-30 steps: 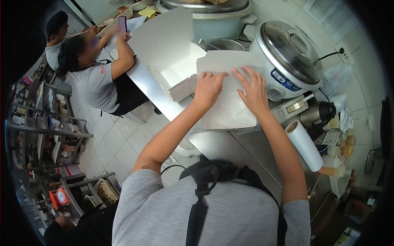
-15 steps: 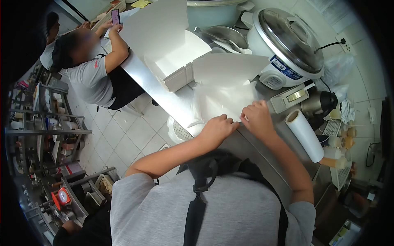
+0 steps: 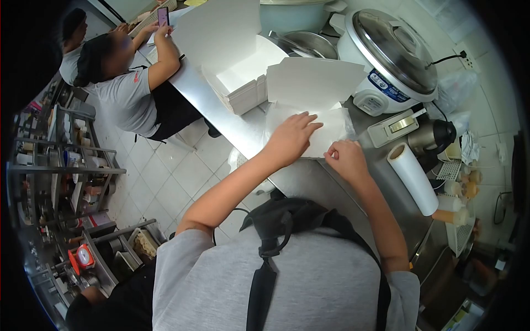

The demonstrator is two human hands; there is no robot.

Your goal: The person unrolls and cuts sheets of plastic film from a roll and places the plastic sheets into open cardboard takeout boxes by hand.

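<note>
A paper-lined white paperboard box [image 3: 316,78] lies open beside the rice cooker [image 3: 371,105]. The left hand [image 3: 291,138], farther from the cooker, is loosely spread over it; the nearer right hand [image 3: 349,159] is curled, grip unclear.

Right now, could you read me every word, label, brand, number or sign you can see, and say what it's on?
Nothing reads clearly enough to quote.
Blue label on the rice cooker: white characters, too small and blurred.
Red mark on the co-worker's sleeve: too small.
Phone screen: too small.
Dial on the red scale: too small.
Near white box: no print visible.
</note>
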